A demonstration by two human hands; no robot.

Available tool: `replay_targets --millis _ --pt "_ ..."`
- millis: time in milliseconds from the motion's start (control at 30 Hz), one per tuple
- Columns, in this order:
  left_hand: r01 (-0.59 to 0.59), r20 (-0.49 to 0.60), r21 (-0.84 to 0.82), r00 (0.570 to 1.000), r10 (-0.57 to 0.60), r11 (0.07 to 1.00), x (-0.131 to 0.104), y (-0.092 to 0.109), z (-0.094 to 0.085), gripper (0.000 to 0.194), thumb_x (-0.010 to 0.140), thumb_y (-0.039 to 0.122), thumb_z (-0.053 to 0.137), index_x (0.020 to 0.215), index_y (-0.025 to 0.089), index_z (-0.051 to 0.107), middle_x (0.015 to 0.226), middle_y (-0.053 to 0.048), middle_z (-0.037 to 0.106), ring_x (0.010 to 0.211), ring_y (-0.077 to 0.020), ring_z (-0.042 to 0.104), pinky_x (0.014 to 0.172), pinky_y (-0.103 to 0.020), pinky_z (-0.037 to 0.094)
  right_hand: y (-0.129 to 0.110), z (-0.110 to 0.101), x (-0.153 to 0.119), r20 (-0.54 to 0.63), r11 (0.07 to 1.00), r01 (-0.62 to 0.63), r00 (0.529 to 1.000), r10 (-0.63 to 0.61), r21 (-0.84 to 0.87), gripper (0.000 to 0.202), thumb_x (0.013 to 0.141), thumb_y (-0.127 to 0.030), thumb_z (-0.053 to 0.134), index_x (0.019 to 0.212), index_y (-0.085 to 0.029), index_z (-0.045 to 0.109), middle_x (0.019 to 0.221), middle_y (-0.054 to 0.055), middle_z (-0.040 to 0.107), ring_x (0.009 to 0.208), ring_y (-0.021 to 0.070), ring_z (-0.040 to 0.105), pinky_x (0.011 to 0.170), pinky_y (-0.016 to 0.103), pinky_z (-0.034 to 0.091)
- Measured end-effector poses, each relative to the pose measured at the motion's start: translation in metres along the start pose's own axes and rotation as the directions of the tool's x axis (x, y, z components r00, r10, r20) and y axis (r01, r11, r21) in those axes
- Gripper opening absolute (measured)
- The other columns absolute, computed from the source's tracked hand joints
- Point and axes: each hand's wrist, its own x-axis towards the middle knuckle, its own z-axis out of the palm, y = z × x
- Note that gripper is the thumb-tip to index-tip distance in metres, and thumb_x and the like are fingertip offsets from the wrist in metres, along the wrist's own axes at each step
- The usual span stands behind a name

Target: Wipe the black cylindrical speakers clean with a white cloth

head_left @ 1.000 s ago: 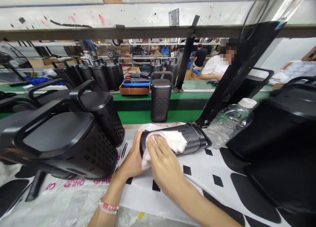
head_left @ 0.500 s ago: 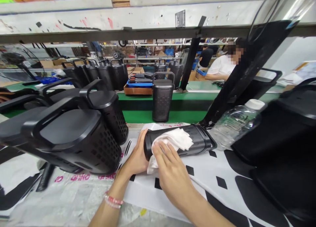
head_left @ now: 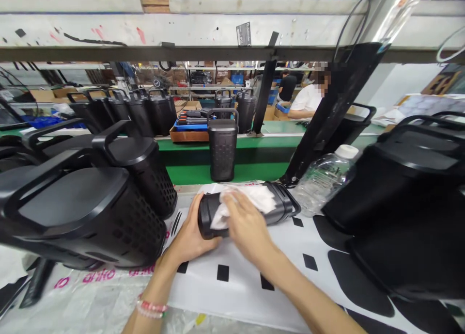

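One cloth [head_left: 265,198], gripped by the right hand [head_left: 247,222], presses one bin [head_left: 279,213] lying on one sheet [head_left: 203,295]; the left hand [head_left: 189,238] clasps its end opposite the handle. Beside the handle, one bottle [head_left: 321,179]; beyond, one upright bin [head_left: 222,152] and two people [head_left: 304,100].

White cloth [head_left: 264,198] partly hides the lying container [head_left: 280,204] (overhead label [head_left: 243,34] illegibly small)

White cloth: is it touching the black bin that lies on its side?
Touching. The head view shows the cloth lying draped over the upper side of the bin, with no gap between them.
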Motion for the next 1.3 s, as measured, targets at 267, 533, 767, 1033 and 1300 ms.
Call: replay_targets --millis 267,533,767,1033,1300 --pt "-0.02 0.007 0.032 1.0 0.02 0.999 0.0 0.003 0.003 0.112 0.073 0.027 0.075 0.154 0.027 -0.003 0.162 -0.018 0.015 0.151 -0.0347 0.022 0.121 -0.057 0.022 0.019 -0.001 -0.01 -0.046 0.993 -0.101 0.994 0.098 -0.054 0.048 0.078 0.002 0.039 0.118 -0.004 0.064 0.112 0.02 0.072 0.112 0.0299 0.065 0.095 0.041 0.055" --pt "-0.132 0.005 0.137 0.991 0.133 0.982 0.0 -0.005 -0.001 0.115 0.076 0.027 0.078 0.153 0.032 -0.006 0.162 -0.021 0.012 0.151 -0.0375 0.02 0.118 -0.063 0.026 0.005 0.001 0.004 0.032 0.998 -0.008 0.999 0.006 0.056 0.041 0.087 -0.009 0.046 0.122 -0.011 0.067 0.126 0.009 0.069 0.118 0.0263 0.062 0.102 0.037 0.05" --pt "-0.311 0.011 0.13 0.95 0.312 0.942 0.0 -0.003 0.004 0.107 0.076 0.026 0.079 0.151 0.038 0.003 0.163 -0.015 0.003 0.153 -0.0345 0.014 0.118 -0.062 0.026 0.116 -0.006 -0.03 -0.011 0.975 -0.197 0.98 0.199 0.098 0.037 0.099 -0.022 0.036 0.111 -0.01 0.068 0.113 0.014 0.07 0.111 0.03 0.061 0.096 0.049 0.052" --pt "0.074 0.137 -0.131 0.989 -0.056 0.989 -0.001 0.003 -0.001 0.121 0.073 0.045 0.079 0.154 0.026 -0.01 0.164 -0.019 0.011 0.151 -0.0371 0.018 0.122 -0.061 0.015 0.088 -0.009 -0.07 -0.071 0.948 -0.259 0.959 0.275 0.186 0.042 0.096 -0.013 0.036 0.132 -0.018 0.057 0.136 0.011 0.059 0.138 0.0262 0.042 0.111 0.05 0.041" --pt "-0.324 0.073 0.16 0.946 0.316 0.933 0.0 0.004 0.008 0.11 0.076 0.02 0.075 0.153 0.036 -0.002 0.162 -0.015 0.003 0.153 -0.0329 0.014 0.119 -0.056 0.028 0.07 -0.022 -0.114 -0.063 0.907 -0.373 0.918 0.391 0.196 0.064 0.092 -0.006 0.032 0.153 -0.029 0.036 0.157 0.004 0.038 0.149 0.0239 0.026 0.117 0.051 0.032"
